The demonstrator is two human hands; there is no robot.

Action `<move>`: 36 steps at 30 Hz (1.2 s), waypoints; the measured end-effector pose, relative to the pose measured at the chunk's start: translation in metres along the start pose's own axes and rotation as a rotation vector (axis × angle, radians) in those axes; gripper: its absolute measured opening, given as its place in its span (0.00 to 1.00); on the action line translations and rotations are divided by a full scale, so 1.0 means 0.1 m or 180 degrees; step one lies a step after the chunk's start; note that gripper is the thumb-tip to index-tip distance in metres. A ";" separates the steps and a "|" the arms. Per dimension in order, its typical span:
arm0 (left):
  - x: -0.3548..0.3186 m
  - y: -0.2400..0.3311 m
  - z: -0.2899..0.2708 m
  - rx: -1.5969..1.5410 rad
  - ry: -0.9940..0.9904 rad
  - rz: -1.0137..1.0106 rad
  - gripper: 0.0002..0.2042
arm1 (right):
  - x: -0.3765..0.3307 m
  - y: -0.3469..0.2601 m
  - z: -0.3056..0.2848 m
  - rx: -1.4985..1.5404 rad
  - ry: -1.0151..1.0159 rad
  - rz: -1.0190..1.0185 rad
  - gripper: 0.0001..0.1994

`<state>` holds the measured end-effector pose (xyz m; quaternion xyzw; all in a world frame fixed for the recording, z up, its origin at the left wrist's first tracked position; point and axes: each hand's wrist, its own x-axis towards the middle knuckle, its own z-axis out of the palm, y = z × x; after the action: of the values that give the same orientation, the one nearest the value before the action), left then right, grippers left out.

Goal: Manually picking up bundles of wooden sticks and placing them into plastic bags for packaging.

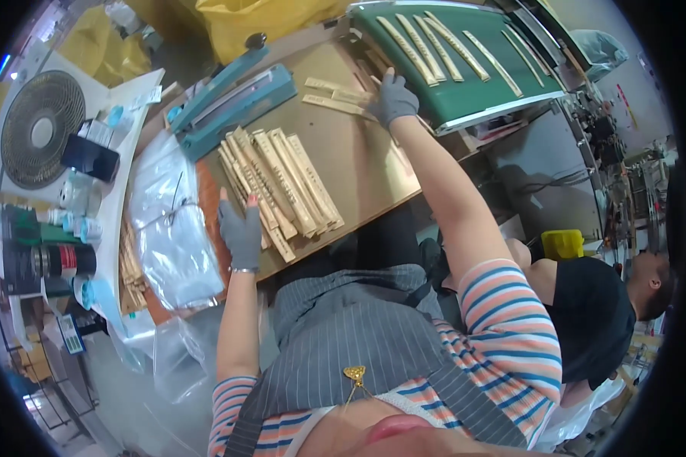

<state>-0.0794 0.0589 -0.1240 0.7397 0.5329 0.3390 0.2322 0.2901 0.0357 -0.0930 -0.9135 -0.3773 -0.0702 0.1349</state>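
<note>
My left hand (240,234), in a grey fingerless glove, stands open with its fingers apart against the left side of a pile of packets (278,183). These are long, narrow, beige paper-wrapped sticks with dark print, like chopstick sleeves, lying roughly side by side on the brown work table (370,179). At the table's far right, beside the conveyor, my right hand (395,100) wears the same glove, its fingers stretched out. A few loose packets (337,99) reach up to its left side; whether it grips them is hidden. More packets (442,49) lie spaced out on the green conveyor belt (404,19).
Behind the pile sits a blue bar sealer (240,107) with a raised arm. Clear plastic bags (174,221) lie left, beside a white shelf carrying a fan (44,129), a phone (90,158) and bottles. A co-worker in a dark shirt (591,320) is close on my right.
</note>
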 end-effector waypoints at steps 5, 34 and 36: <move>0.20 0.52 -0.02 -0.0461 -0.0301 0.0405 0.29 | 0.31 0.18 0.06 0.0302 -0.1914 0.0471 0.45; 1.18 2.03 1.67 -0.2897 -0.3111 -0.2968 0.30 | -0.03 0.50 -1.19 0.2511 -0.2466 0.1255 0.28; 1.41 2.14 1.57 -0.2914 -0.2898 -0.2665 0.30 | 0.10 0.90 -1.78 0.2424 -0.1795 0.1421 0.24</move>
<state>0.2016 0.1258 -0.0407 0.3731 0.4269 0.0717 0.8206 0.3555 -0.0718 0.0613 -0.8414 -0.1939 0.3511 0.3623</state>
